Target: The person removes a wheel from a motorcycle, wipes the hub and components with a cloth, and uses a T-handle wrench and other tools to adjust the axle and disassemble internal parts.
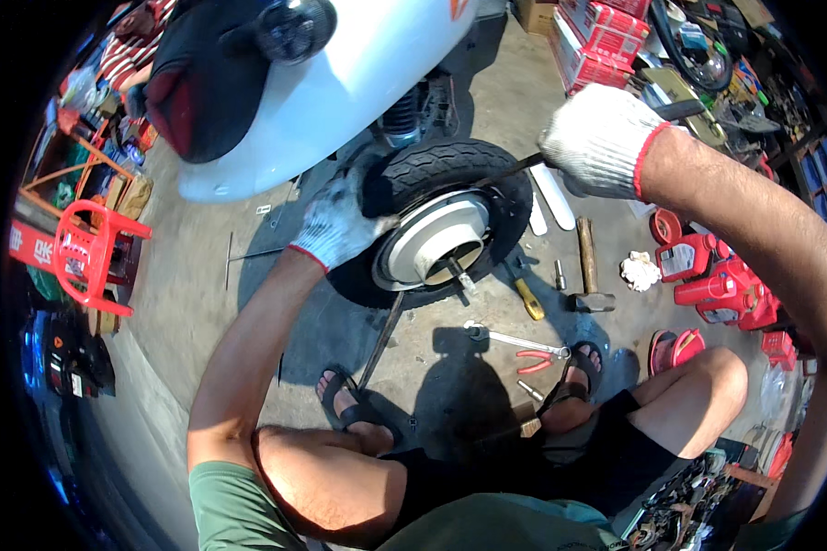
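Observation:
A scooter wheel lies on the concrete, its black tire (436, 163) around a pale hub (446, 225) with an axle sticking up. My left hand (340, 216), in a grimy white knit glove, grips the tire's left side, thumb toward the rim; its fingertips are partly hidden in shadow. My right hand (602, 142), in a white glove with a red cuff, is closed around a long dark tire lever (516, 171), whose tip reaches the tire's inner edge at the upper right. A second tire lever (381, 342) slants from the rim's near side toward my left foot.
Right of the wheel lie a yellow-handled screwdriver (528, 298), a hammer (588, 266), a wrench (519, 340) and red-handled pliers (535, 361). Red bottles (726, 289) stand farther right. A white scooter body (340, 101) rises beyond the wheel. A red chair (96, 253) stands left.

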A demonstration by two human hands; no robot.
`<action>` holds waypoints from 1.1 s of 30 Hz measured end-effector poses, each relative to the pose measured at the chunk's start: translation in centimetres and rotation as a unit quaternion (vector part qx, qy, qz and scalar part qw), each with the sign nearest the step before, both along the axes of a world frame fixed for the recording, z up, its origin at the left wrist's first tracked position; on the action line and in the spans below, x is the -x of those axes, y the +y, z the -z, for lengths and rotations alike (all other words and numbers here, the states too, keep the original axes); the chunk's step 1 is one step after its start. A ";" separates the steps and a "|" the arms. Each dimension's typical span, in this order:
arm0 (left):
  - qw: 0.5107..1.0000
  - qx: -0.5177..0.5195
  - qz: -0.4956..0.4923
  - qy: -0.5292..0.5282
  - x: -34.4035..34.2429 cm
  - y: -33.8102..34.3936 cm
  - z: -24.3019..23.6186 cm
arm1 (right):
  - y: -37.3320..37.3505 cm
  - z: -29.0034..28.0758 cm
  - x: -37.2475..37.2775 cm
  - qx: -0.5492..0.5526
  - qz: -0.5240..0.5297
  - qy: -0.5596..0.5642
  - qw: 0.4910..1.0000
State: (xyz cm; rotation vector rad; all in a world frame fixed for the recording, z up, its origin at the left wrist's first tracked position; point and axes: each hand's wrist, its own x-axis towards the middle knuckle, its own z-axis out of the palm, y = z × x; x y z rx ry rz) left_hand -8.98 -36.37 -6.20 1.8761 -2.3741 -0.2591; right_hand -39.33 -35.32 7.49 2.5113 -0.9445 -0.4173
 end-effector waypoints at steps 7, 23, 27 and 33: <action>0.967 0.158 0.200 0.016 5.1 -1.9 -2.1 | 1.0 -0.3 -0.1 -0.036 0.045 0.010 0.998; 0.975 -0.084 0.193 -0.070 10.6 0.0 -6.2 | 8.8 2.2 5.6 -0.088 0.077 -0.115 0.986; 0.978 -0.027 0.185 -0.088 11.6 0.2 -5.7 | 8.8 3.8 7.3 -0.045 0.057 -0.161 0.984; 0.980 -0.023 0.161 -0.114 11.4 -0.4 -5.2 | 10.0 10.8 9.1 -0.084 0.214 -0.262 0.937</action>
